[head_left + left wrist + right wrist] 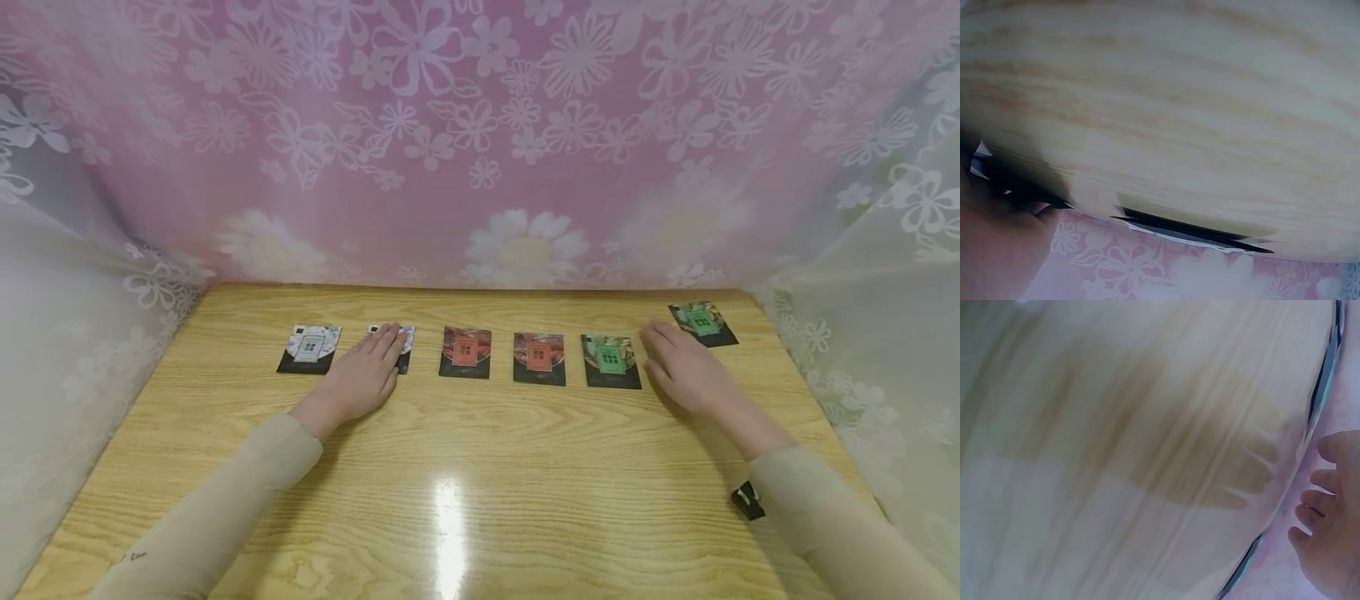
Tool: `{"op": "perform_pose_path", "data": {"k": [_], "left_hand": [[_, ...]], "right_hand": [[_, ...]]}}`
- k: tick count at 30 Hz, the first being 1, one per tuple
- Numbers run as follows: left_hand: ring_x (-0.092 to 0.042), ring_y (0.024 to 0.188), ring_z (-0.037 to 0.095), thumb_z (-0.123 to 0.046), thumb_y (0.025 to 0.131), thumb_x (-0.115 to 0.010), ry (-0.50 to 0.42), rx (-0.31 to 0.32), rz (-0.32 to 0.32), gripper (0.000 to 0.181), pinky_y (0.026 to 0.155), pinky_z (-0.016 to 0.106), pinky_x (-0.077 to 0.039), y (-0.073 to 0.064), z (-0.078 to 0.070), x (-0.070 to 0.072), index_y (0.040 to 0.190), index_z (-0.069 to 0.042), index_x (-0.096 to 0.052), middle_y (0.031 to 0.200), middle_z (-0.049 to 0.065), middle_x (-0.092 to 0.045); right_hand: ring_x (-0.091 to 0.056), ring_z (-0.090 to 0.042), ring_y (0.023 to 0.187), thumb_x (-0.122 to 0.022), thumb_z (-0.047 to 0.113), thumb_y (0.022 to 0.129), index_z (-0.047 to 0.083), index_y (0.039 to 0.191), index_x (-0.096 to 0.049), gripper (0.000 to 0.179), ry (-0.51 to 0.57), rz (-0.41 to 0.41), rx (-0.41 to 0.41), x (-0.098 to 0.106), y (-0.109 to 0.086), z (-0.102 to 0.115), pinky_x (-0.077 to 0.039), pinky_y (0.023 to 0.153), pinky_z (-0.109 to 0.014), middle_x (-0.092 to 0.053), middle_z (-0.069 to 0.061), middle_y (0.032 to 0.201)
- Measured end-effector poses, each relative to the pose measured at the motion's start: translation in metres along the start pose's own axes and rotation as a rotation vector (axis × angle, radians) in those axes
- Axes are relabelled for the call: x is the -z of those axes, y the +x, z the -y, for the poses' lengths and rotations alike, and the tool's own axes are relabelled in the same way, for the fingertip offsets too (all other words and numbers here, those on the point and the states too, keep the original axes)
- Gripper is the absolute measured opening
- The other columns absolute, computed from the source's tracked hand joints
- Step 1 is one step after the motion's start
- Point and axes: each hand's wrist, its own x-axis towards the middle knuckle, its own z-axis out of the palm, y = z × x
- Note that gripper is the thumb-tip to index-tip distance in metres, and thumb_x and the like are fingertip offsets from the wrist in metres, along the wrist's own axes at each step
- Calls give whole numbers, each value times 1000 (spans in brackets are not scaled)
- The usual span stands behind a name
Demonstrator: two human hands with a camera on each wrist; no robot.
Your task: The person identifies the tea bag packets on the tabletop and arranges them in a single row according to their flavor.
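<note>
My left hand (360, 375) rests with its fingers extended over a white-and-black sachet (409, 336), covering most of it. Another white-and-black sachet (309, 348) lies flat to its left. Between the hands are a red sachet (465, 352), a second red sachet (539, 359) and a green sachet (611, 360). My right hand (686, 367) is between that green one and a tilted green sachet (703, 322) farther back. Nothing is in its loosely bent fingers. In the right wrist view, this hand (1335, 512) appears above the table, its shadow below.
The sachets lie on a wood-grain table (375, 492). A pink floral curtain (480, 167) hangs along its back edge, with pale floral sheets at both sides. A small black item (747, 500) shows beside the right sleeve (802, 483).
</note>
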Motion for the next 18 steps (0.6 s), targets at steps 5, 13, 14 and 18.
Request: {"op": "perform_pose_path", "data": {"k": [5, 13, 14, 18], "left_hand": [[-22, 164, 41, -27, 115, -35, -4, -1, 0, 62, 135, 54, -25, 0, 1, -1, 167, 4, -22, 176, 24, -19], [-22, 164, 40, -27, 115, -33, 4, -2, -3, 62, 135, 54, -24, 1, 1, -2, 168, 4, -21, 176, 24, -20], [-22, 164, 40, -27, 115, -33, 5, -3, -4, 62, 136, 53, -24, 0, 1, -3, 168, 4, -21, 176, 24, -20], [-22, 164, 40, -27, 115, -33, 4, 1, -7, 63, 136, 53, -23, 0, 1, -3, 168, 4, -20, 176, 24, -19]], "right_hand": [[-35, -56, 150, -60, 15, 107, -12, 155, -43, 58, -8, 13, -36, 3, -1, -17, -31, 124, -70, -38, -37, 162], [-30, -60, 150, -54, 19, 110, -12, 159, -35, 61, -3, 69, -137, 6, 3, -45, -28, 123, -74, -31, -40, 163], [-29, -61, 150, -53, 19, 111, -13, 159, -34, 62, -5, 72, -146, 6, 4, -47, -28, 123, -74, -30, -41, 163], [-30, -62, 149, -52, 17, 110, -17, 157, -34, 61, -16, 63, -161, 4, 7, -57, -29, 123, -74, -31, -42, 162]]}}
